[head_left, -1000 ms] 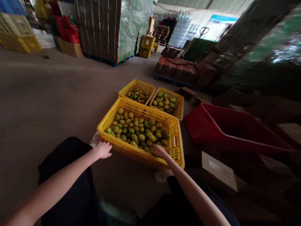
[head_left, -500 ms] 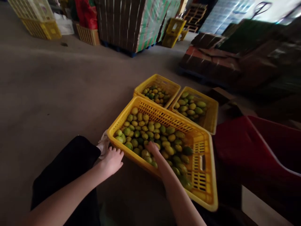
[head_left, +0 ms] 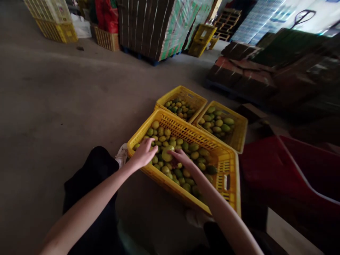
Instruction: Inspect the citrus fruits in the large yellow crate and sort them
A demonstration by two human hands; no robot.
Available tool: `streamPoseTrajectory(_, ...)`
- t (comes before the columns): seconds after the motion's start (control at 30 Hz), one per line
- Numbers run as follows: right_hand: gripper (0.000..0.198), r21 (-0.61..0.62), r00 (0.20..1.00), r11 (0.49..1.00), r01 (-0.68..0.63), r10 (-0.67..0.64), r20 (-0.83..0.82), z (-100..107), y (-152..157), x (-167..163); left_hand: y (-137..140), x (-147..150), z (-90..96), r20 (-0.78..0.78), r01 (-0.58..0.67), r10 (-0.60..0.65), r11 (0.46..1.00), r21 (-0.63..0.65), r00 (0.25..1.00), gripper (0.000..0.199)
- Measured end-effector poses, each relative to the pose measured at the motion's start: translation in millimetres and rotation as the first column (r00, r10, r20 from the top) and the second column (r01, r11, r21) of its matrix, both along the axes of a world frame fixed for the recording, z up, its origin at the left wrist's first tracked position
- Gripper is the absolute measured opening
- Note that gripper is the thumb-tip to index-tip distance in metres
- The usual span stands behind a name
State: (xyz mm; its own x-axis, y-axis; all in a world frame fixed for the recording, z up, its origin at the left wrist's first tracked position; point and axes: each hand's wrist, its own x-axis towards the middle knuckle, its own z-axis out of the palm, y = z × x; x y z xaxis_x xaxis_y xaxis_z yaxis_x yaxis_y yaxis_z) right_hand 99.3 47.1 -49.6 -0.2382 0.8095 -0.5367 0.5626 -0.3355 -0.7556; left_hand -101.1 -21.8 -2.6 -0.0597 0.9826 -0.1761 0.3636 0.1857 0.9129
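Note:
A large yellow plastic crate (head_left: pixel 225 156) stands tilted toward me, holding many yellow-green oval fruits (head_left: pixel 195 155), perhaps lemons. Between thumb and fingers, my right hand (head_left: pixel 180 157) grips one pale yellow-green fruit (head_left: pixel 168 153) just above the pile. My left hand (head_left: pixel 145 153) hovers over the crate's left part, fingers apart and curved, with nothing in it. A small gap separates it from the held fruit. My right fingertips are partly hidden behind that fruit.
Two smaller yellow crates, one at the back (head_left: pixel 170 92) and one at the right (head_left: pixel 240 132), hold similar fruit. A dark red bin (head_left: pixel 265 159) stands right of them. Wrapped stacked boxes (head_left: pixel 143 28) rest on a blue pallet behind. My shoe (head_left: pixel 121 154) is beside the large crate.
My left hand has moved from outside the near rim up and right, over the fruit. My right hand has lifted a fruit from the pile. The view has shifted slightly.

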Motion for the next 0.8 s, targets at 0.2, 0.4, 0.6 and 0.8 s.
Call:
streamPoseTrajectory(0.2,0.044,0.202,0.963,0.969,-0.141,0.182,-0.200,110.8,-42.8,-27.5,-11.0,27.7,4.1,0.808,0.076,0.501,0.834,-0.546,0.311,0.043)
streamPoseTrajectory(0.4,0.034,0.484,0.999,0.875,0.007,-0.031,0.041,95.0,-42.9,3.2,-14.4,35.9,21.1,0.771,0.007,0.631,0.774,-0.633,0.085,0.040)
streamPoseTrajectory(0.6,0.043,0.181,0.616,0.946,-0.268,0.024,0.787,-30.8,-35.3,63.3,-4.9,30.4,24.0,0.776,-0.086,0.630,0.774,-0.627,0.010,0.043)
streamPoseTrajectory(0.8,0.051,0.059,0.544,0.947,-0.317,0.131,0.829,-116.9,-20.7,76.5,1.2,28.0,27.5,0.753,-0.133,0.657,0.748,-0.650,0.018,0.042)
